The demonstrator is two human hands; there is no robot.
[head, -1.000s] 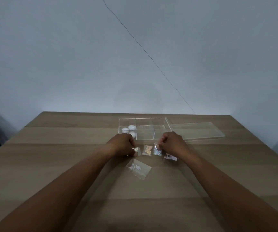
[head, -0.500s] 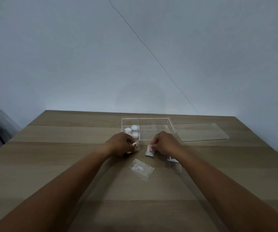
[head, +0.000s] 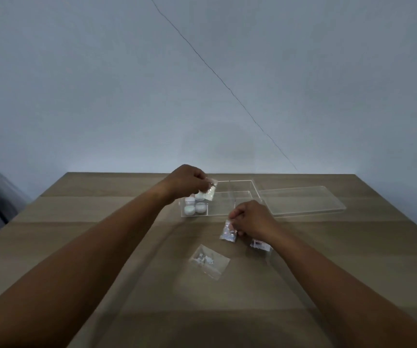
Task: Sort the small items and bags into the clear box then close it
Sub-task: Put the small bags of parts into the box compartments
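- Holding a small bag (head: 210, 191), the left hand (head: 186, 182) is raised above the left end of the clear box (head: 230, 197); the fingertips are pressed together in a pinch on the bag's top edge, and the bag hangs over the divider beside the left compartment.
- Right hand (head: 251, 218): positioned low over the table (head: 102, 247), just in front of the box. The fingers are curled and pinch the upper edge of a second small bag (head: 228, 231), which hangs with its lower end at or near the tabletop; contact cannot be confirmed.
- Clear box: open, resting on the table, divided into compartments. The left compartment holds four white round items (head: 195, 205). The other compartments appear bare, though the transparent walls make this hard to verify.
- Lid (head: 303, 202): lies flat on the table, directly against the right side of the box.
- Larger clear bag (head: 209, 261): lies flat on the table, nearer the person, between the two forearms; it contains small pale pieces.
- A further small packet (head: 259, 244): lies on the table, partly hidden under the right wrist.
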